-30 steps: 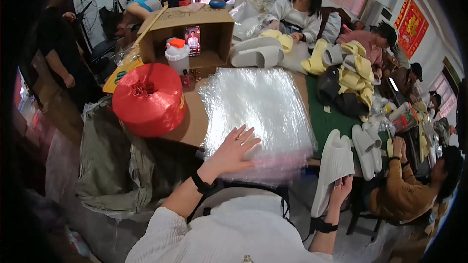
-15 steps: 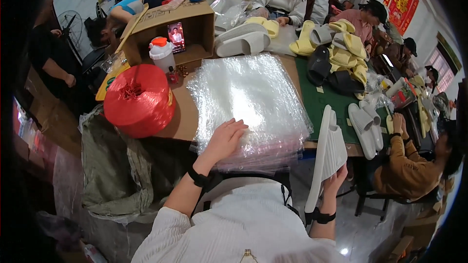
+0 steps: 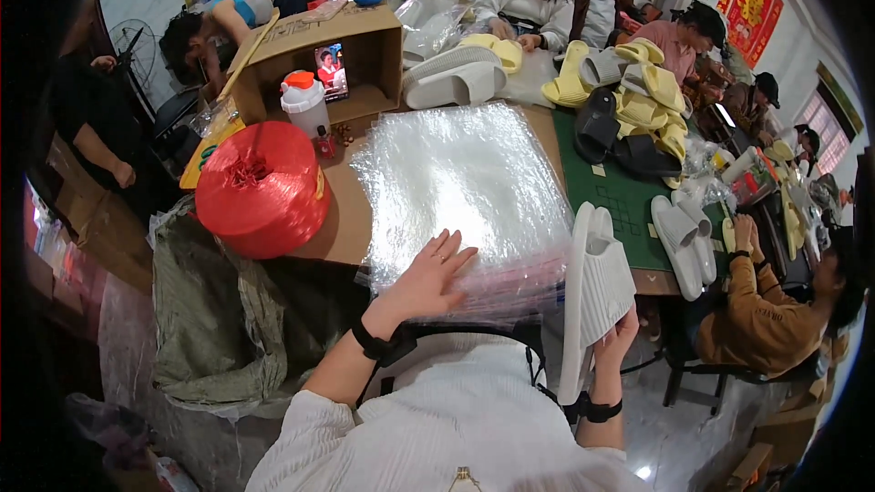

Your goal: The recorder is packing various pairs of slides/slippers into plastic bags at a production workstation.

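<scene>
A thick stack of clear plastic bags (image 3: pixel 465 173) lies at the table's front edge. My left hand (image 3: pixel 426 277) rests on its near part, palm down with the fingers spread. At the right of the stack, my right hand (image 3: pixel 617 337) grips a pair of pale grey slippers (image 3: pixel 597 287), held together upright on their sides. The fingers of that hand are partly hidden behind the slippers. Another pair of grey slippers (image 3: pixel 682 241) sits on the green mat (image 3: pixel 612 210) to the right.
A big red roll of plastic twine (image 3: pixel 262 191) stands left of the bags, near a white bottle (image 3: pixel 304 102) and an open cardboard box (image 3: pixel 378 73) with a phone inside. Yellow, grey and black slippers (image 3: pixel 638 109) are heaped at the back right. Several people sit around.
My right hand has brought the slippers left, closer to the bag stack. My left hand has slid slightly toward me and to the right, its fingers spreading wider.
</scene>
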`<state>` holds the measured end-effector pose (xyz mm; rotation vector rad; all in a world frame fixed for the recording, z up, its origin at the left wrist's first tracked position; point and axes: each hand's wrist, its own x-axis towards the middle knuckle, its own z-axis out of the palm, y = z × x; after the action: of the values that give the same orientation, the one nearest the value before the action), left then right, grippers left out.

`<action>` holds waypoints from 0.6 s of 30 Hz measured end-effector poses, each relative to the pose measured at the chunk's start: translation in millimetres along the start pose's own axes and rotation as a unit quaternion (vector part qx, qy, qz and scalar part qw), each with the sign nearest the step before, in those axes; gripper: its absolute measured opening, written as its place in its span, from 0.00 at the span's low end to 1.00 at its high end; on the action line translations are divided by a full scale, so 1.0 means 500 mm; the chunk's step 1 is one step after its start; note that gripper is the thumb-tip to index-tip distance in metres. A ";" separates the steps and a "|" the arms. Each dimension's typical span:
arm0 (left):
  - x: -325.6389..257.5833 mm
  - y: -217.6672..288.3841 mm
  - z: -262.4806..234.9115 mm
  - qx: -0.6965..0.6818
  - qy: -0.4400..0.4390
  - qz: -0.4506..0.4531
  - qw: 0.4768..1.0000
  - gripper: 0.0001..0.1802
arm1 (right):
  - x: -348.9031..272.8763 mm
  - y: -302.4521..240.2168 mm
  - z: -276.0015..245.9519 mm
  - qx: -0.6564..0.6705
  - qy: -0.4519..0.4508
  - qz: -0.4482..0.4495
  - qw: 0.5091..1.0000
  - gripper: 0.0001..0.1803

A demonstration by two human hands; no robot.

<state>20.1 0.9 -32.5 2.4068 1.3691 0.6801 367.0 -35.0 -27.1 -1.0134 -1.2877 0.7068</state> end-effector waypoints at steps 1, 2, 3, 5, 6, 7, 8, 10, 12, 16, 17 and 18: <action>0.001 0.001 -0.004 0.000 -0.001 0.000 1.000 0.43 | 0.000 0.000 0.001 0.010 0.000 0.009 1.000 0.31; 0.003 0.002 -0.010 -0.055 -0.011 -0.030 0.998 0.38 | 0.000 0.001 0.000 0.010 0.000 0.010 1.000 0.31; 0.007 0.003 -0.018 -0.109 -0.022 -0.061 0.992 0.33 | 0.000 0.003 0.000 -0.004 -0.003 0.002 1.000 0.31; 0.016 0.004 -0.027 -0.135 -0.022 -0.072 0.988 0.30 | 0.000 -0.002 0.003 -0.018 -0.006 -0.006 1.000 0.31; 0.019 0.003 -0.031 -0.161 -0.021 -0.083 0.983 0.27 | -0.001 -0.010 0.010 -0.023 -0.007 -0.009 1.000 0.31; 0.022 0.001 -0.034 -0.160 -0.021 -0.083 0.983 0.27 | -0.002 -0.015 0.014 -0.029 -0.007 -0.013 0.999 0.30; 0.026 -0.002 -0.037 -0.249 -0.012 -0.130 0.960 0.25 | -0.003 -0.014 0.014 -0.028 -0.007 -0.013 0.999 0.30; 0.030 -0.008 -0.039 -0.335 -0.002 -0.175 0.926 0.24 | -0.007 -0.008 0.011 0.009 -0.021 -0.009 1.000 0.27; 0.031 -0.022 -0.037 -0.328 -0.003 -0.115 0.938 0.23 | -0.011 0.001 0.011 0.007 -0.017 0.000 1.000 0.28; 0.044 -0.043 -0.026 -0.539 -0.013 -0.176 0.823 0.23 | -0.013 -0.009 0.025 -0.038 -0.006 0.002 0.999 0.26; 0.041 -0.051 -0.021 -0.517 -0.010 -0.141 0.844 0.24 | -0.013 -0.019 0.032 -0.037 -0.007 0.001 0.999 0.26; 0.042 -0.052 -0.022 -0.494 -0.008 -0.106 0.863 0.24 | -0.010 -0.033 0.039 -0.045 -0.011 -0.004 0.999 0.25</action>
<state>4.4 32.3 -30.0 1.4134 0.8949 0.9782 345.0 -42.4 -14.8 -1.0756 -1.3522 0.6612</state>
